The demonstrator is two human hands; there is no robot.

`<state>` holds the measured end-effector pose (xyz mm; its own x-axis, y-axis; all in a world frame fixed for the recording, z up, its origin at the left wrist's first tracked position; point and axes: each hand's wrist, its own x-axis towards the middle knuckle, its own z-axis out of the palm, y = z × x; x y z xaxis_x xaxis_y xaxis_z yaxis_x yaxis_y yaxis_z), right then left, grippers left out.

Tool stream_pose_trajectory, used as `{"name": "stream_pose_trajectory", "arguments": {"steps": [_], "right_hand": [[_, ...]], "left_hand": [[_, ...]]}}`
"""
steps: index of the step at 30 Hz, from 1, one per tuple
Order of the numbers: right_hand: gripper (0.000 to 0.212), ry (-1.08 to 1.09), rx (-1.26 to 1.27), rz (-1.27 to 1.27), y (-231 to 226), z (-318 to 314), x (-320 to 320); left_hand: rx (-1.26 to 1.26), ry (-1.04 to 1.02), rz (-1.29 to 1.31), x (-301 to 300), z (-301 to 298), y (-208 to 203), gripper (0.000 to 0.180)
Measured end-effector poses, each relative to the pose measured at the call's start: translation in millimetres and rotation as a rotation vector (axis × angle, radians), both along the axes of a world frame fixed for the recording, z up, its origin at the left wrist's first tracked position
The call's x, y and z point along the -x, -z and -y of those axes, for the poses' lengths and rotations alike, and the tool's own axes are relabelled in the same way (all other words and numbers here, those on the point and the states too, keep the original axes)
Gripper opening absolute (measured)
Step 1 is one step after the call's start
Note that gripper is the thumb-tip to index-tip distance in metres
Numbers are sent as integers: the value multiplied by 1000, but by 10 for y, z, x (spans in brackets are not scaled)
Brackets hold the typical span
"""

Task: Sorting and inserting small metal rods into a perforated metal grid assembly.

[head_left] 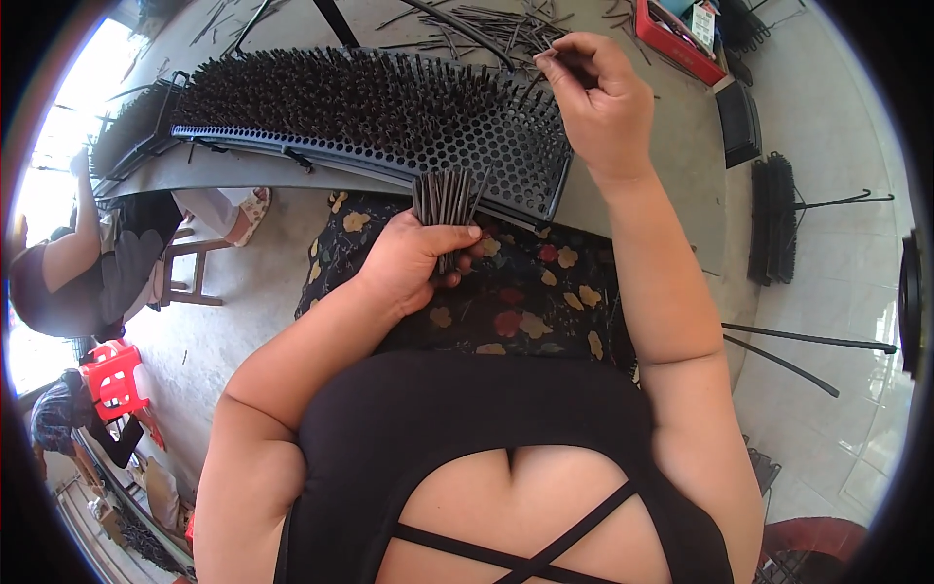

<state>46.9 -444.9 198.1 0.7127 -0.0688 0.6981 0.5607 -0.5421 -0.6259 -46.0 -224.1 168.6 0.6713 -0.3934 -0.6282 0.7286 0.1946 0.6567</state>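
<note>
My left hand point(404, 255) is closed round a bundle of thin dark rods point(448, 200), held upright just off the near edge of a black perforated tray point(477, 161). Many similar dark rods point(311, 92) stand packed in the tray's holes from its left end to past the middle. Toward the right end, round holes show bare. Above the tray's far right corner, my right hand point(608, 112) is raised, thumb and fingers pinched together. Whatever sits between those fingertips, if anything, is too small to make out.
Loose dark rods point(486, 29) lie scattered on the table behind the tray. A red box point(671, 44) with items stands at the back right. Left, another person point(73, 273) sits near a wooden stool point(195, 274) and a red plastic stool point(115, 380). Black bristly pieces point(773, 219) are at right.
</note>
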Motion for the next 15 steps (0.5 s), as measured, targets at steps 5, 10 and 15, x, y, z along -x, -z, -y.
{"name": "stream_pose_trajectory", "arguments": {"steps": [5, 10, 15], "right_hand": [[14, 28, -91, -14, -17, -81, -12], [13, 88, 413, 147, 19, -1, -74], [17, -4, 77, -332, -51, -184, 362]], "left_hand": [[-10, 0, -2, -9, -1, 11, 9], [7, 7, 4, -17, -4, 10, 9], [62, 20, 76, 2, -25, -30, 9]]}}
